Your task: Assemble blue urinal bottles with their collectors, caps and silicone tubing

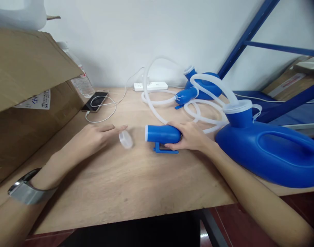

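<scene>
At the left, my left hand [101,136] has its fingertips pinched at the upper edge of a small translucent cap [126,139]. The cap is tilted and blurred. Wrapped around the rear end of a blue urinal head [162,133] is my right hand [191,136]. The head lies sideways with its white-rimmed mouth toward the cap, and a blue clip sticks out below it. A clear hose [154,111] loops behind my right hand. To the right stands a blue urinal bottle [270,147] with a white lid and hose.
A second blue urinal bottle [208,85] and its blue head [186,95] lie at the back. Near the wall are a power strip [157,85], a phone [96,101] with a cable and a water bottle [82,80]. A cardboard box [38,120] borders the left.
</scene>
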The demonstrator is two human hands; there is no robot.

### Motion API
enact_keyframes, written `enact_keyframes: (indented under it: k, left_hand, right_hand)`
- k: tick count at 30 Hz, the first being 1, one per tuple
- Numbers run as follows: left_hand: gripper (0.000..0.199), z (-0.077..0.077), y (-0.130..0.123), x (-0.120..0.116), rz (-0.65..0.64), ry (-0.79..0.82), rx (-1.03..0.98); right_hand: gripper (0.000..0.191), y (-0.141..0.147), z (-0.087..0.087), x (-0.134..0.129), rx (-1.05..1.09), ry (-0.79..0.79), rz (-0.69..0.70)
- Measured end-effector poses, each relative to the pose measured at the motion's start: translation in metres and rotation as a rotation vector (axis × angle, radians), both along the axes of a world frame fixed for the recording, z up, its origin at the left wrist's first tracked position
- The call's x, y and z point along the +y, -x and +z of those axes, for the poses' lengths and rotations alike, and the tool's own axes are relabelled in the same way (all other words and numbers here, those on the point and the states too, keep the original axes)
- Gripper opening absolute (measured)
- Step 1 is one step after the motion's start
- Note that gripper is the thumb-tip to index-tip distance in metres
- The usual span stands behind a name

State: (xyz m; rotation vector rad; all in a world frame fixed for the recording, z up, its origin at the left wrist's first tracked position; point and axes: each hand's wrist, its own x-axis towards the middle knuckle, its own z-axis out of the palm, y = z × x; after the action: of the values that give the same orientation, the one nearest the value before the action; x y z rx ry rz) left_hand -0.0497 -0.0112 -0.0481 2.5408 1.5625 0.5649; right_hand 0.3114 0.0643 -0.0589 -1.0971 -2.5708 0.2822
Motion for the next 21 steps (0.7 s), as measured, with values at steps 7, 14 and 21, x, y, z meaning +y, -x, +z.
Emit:
enact_keyframes:
  k: [7, 14, 21]
  left_hand:
    - [0.060, -0.014, -0.007, 0.011, 0.269, -0.060, 0.376]
    - [0.061, -0.014, -0.010, 0.007, 0.215, -0.174, 0.215]
    - [0.022, -0.004, -0.054, -0.011, -0.050, -0.047, -0.448]
  right_hand:
    - [0.076, 0.007, -0.006, -0.003, 0.037, -0.068, -0.039]
    - [0.084, 0.012, -0.013, -0.005, 0.030, -0.117, -0.088]
    - [0.082, 0.019, -0.020, -0.013, 0.131, -0.143, -0.024]
